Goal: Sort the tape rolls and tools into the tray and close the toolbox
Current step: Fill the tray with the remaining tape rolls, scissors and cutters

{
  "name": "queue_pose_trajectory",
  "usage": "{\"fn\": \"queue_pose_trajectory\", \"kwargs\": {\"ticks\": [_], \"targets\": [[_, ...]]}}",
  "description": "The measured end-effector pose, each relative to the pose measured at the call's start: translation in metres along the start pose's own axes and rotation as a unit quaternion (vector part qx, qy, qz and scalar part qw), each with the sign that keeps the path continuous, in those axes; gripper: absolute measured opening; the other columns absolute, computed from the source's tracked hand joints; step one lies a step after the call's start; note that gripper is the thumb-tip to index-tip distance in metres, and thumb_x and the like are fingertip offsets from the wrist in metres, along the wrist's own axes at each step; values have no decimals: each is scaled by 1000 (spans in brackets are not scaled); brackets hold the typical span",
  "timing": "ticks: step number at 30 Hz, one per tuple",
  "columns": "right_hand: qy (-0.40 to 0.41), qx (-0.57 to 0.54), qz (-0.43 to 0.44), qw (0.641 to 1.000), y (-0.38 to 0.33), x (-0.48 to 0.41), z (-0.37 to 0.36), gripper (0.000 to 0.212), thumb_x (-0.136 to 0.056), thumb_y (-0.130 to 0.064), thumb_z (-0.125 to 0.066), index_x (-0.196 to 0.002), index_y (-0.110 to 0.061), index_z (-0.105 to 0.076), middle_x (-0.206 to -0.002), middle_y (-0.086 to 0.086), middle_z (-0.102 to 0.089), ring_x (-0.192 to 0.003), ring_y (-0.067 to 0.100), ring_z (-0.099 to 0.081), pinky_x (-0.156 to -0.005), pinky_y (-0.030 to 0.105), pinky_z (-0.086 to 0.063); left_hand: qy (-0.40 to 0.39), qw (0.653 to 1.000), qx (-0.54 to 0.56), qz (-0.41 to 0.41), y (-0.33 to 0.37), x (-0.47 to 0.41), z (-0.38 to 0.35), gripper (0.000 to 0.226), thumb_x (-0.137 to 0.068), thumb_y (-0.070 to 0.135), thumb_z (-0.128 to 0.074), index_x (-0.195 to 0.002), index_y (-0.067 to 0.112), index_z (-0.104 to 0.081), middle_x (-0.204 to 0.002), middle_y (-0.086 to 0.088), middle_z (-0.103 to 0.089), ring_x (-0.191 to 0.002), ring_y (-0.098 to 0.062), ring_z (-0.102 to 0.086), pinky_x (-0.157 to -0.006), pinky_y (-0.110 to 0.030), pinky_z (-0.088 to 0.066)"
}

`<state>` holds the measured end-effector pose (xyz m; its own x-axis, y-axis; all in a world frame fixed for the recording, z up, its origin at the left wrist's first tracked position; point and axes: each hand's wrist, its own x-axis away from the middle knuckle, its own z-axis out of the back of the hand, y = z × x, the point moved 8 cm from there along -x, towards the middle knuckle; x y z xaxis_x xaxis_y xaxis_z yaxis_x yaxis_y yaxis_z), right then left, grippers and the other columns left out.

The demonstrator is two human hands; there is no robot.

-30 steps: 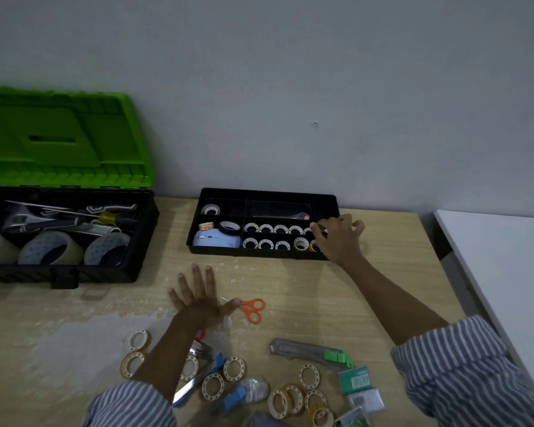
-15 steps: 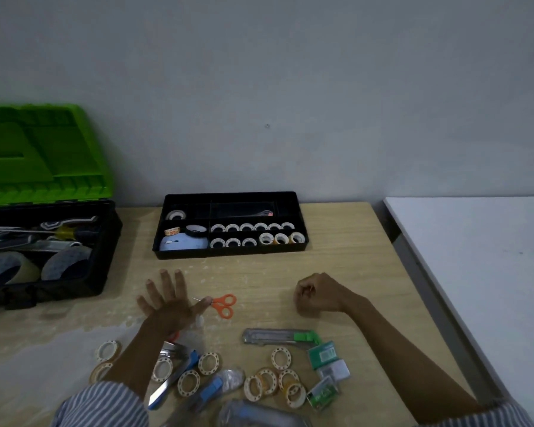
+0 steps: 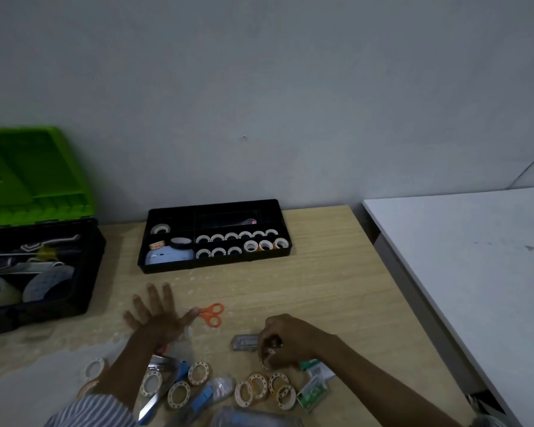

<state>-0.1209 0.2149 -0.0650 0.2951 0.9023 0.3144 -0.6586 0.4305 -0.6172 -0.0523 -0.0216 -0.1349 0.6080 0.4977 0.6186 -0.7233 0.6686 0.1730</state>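
Note:
My left hand [image 3: 159, 318] lies flat on the wooden table, fingers spread, its thumb tip touching the orange scissors [image 3: 211, 314]. My right hand [image 3: 290, 340] is curled over the grey utility knife [image 3: 242, 343] and pinches a small white tape roll [image 3: 266, 355] just above the table. Several more small tape rolls [image 3: 198, 372] lie scattered along the near edge. Far behind my hands, the black tray [image 3: 213, 263] holds two rows of small rolls, a black roll and a pale blue item. The black toolbox [image 3: 74, 306] stands open at the left with its green lid [image 3: 28, 180] raised.
Green and white small boxes [image 3: 313, 392] lie just right of the scattered rolls. A blue-handled cutter [image 3: 179, 374] sits under my left forearm. A white table [image 3: 475, 257] adjoins the wooden one on the right. The toolbox holds big tape rolls and metal tools.
My right hand left the tray, came back across the table and closed on a small roll by the utility knife. My left hand stayed flat. The camera view shifted left and down.

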Motion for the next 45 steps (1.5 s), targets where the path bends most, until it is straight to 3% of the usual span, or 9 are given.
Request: {"fn": "queue_pose_trajectory", "kwargs": {"ticks": [6, 15, 18, 21, 23, 25, 29, 37, 45], "targets": [[-44, 47, 20, 998, -4, -11, -6, 25, -84, -7, -66, -107, -11, -71, -103, 16, -60, -94, 30, -54, -74, 32, -40, -2, 1000, -3, -2, 0, -2, 0, 100, -83, 78, -26, -140, 25, 35, -143, -7, 49, -136, -43, 36, -110, -62, 16], [-25, -26, 11, 999, 6, -30, 16, 19, -84, -10, -67, -102, -8, -73, -102, 15, -64, -84, 16, -52, -69, 17, -38, 4, 1000, 5, -4, -2, -7, -1, 100, -82, 78, -27, -140, 26, 36, -141, -6, 52, -135, -42, 36, -110, -62, 17], [43, -79, 2, 996, 15, -47, 64, 18, -84, -7, -68, -101, -5, -72, -102, 14, -69, -74, -4, -54, -67, 3, -40, -1, 1000, 1, -6, -2, -3, 0, 111, -67, 92, -17, -138, 27, 39, -130, 0, 56, -135, -42, 36, -110, -63, 17], [203, -130, -64, 968, 47, -64, 125, 16, -79, 2, -70, -95, 0, -74, -87, 13, -71, -60, -18, -56, -61, -1, -39, -7, 1000, 7, -5, -1, -4, -1, 129, -35, 103, -3, -130, 29, 44, -132, 1, 55, -135, -42, 36, -109, -62, 18], [326, -146, -137, 924, 75, -67, 160, 13, -78, 3, -70, -90, 1, -75, -89, 16, -72, -58, -15, -59, -61, 3, -43, -1, 1000, 8, -3, -2, -7, -3, 113, -65, 93, -19, -139, 28, 37, -139, -2, 52, -135, -42, 37, -111, -63, 17], [403, -124, -219, 880, 99, -68, 185, 13, -79, -1, -66, -88, -3, -75, -96, 16, -73, -78, 5, -69, -76, 24, -54, 8, 1000, 11, 5, -3, -11, -3, 104, -79, 81, -29, -141, 27, 35, -144, -6, 49, -136, -42, 36, -110, -63, 17], [422, -97, -325, 841, 125, -76, 199, 11, -80, -15, -69, -88, -16, -75, -108, 4, -72, -107, 26, -62, -96, 40, -48, -2, 1000, 6, 10, -1, -10, -4, 102, -81, 79, -30, -140, 27, 35, -146, -7, 46, -137, -42, 35, -110, -62, 16], [381, 19, -367, 848, 130, -100, 185, 14, -82, -16, -64, -84, -23, -75, -100, -1, -72, -103, 25, -60, -91, 39, -31, -17, 1000, -1, 15, 1, -7, 0, 102, -82, 78, -29, -140, 25, 36, -144, -8, 49, -135, -42, 37, -109, -63, 16], [406, 32, -271, 872, 124, -107, 184, 29, -95, -33, -51, -88, -13, -72, -95, 9, -70, -109, 32, -49, -89, 41, -28, -21, 1000, 1, 11, 1, -3, 1, 101, -83, 77, -29, -140, 25, 36, -142, -8, 51, -134, -43, 38, -109, -63, 17]]}}
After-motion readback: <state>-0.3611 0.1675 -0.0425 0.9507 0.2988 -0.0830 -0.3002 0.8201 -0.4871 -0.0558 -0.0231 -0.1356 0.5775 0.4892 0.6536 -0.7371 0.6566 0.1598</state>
